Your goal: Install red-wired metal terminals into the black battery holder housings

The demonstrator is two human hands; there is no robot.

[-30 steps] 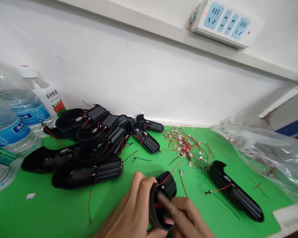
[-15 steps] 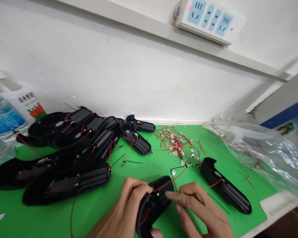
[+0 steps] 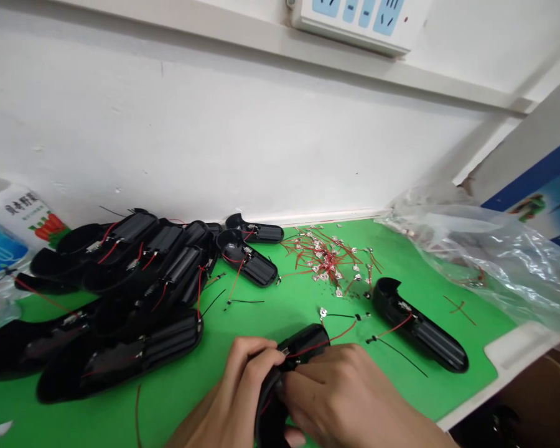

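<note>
My left hand (image 3: 245,382) is wrapped around a black plastic housing (image 3: 310,337) at the bottom centre, its thumb at the near rim. From the housing's middle a red wire (image 3: 344,331) runs out to the right, ending near a small black part with a dark lead. My right hand (image 3: 348,395) is bent over the housing, with its closed fingertips down in the rounded hollow. Those fingertips are partly hidden, so what they pinch cannot be made out. Another wired black housing (image 3: 422,330) lies to the right of my hands.
Several wired black housings (image 3: 168,342) are piled on the left of the green tabletop (image 3: 242,320). Loose red wires with metal tabs (image 3: 325,258) lie in a heap near the wall. A clear plastic bag (image 3: 490,249) rests at the right, and a power strip (image 3: 354,25) is mounted above.
My right hand has moved left from beside the housing, and its fingers now reach into the hollow. My left hand keeps its hold. The camera view has shifted slightly.
</note>
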